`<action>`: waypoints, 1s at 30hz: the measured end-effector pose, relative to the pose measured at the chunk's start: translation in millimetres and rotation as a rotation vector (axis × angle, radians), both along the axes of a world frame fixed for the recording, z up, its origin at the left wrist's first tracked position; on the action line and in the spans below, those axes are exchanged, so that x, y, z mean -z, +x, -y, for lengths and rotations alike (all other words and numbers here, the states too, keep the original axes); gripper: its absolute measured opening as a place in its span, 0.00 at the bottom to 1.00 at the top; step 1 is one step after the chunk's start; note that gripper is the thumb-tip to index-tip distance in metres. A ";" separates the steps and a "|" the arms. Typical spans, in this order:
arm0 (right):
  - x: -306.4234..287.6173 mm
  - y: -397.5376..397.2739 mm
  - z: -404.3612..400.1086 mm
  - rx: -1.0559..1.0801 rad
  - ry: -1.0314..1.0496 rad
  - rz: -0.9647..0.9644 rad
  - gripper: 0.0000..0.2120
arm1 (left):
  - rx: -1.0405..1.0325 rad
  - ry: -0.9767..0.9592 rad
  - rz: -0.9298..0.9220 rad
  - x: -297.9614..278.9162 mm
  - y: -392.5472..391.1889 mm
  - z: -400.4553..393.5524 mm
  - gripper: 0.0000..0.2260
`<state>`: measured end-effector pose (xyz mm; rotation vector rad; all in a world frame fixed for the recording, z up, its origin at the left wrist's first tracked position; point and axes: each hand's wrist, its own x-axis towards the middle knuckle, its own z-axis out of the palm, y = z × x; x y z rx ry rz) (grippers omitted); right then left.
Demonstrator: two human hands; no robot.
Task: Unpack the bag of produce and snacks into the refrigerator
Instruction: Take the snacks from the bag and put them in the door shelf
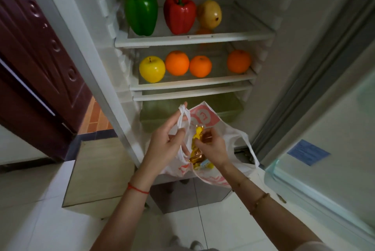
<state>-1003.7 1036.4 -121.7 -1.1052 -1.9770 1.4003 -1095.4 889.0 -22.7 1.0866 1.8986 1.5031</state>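
Observation:
A white plastic bag (pixel 205 120) with pink print hangs in front of the open refrigerator. My left hand (pixel 168 145) holds its twisted white handle. My right hand (pixel 211 145) is inside the bag's mouth, closed on a yellow and brown snack packet (pixel 199 135). More gold-wrapped snacks (pixel 197 160) lie in the bag. On the top shelf (pixel 194 39) stand a green pepper (pixel 142 13), a red pepper (pixel 179 14) and a yellow pear (pixel 210 14). The second shelf (pixel 192 84) carries a yellow apple (pixel 152 69) and three oranges (pixel 177 63).
A green crisper drawer (pixel 162 112) sits under the shelves, behind the bag. The refrigerator door (pixel 334 129) stands open at the right. A dark red door (pixel 40 58) is at the left, with a low wooden box (pixel 99 171) on the tiled floor beside the refrigerator.

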 end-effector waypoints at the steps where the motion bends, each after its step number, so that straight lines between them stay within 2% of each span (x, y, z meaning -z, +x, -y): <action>1: -9.4 8.1 -0.7 0.033 -0.037 -0.034 0.12 | 0.009 0.006 -0.014 -1.2 2.9 -3.4 0.26; 6: -52.9 61.7 -10.0 0.172 -0.138 -0.205 0.09 | 0.056 0.043 -0.050 -9.4 21.6 -20.2 0.25; 12: -77.3 155.0 -36.8 0.498 -0.073 -0.297 0.05 | 0.086 0.037 -0.093 -5.9 39.2 -42.2 0.23; 15: -57.1 202.2 -55.0 0.625 -0.118 -0.186 0.04 | 0.083 0.028 -0.079 2.0 41.2 -50.4 0.23; 19: -24.8 237.2 -71.9 0.672 -0.179 0.057 0.18 | 0.109 0.020 -0.092 6.7 46.7 -56.0 0.21; 25: -2.0 227.7 -88.8 0.611 -0.194 0.401 0.15 | 0.108 0.034 -0.083 7.5 51.3 -56.4 0.20; 30: 14.7 211.1 -88.7 0.581 -0.249 0.573 0.23 | 0.094 0.054 -0.099 3.8 51.0 -51.8 0.23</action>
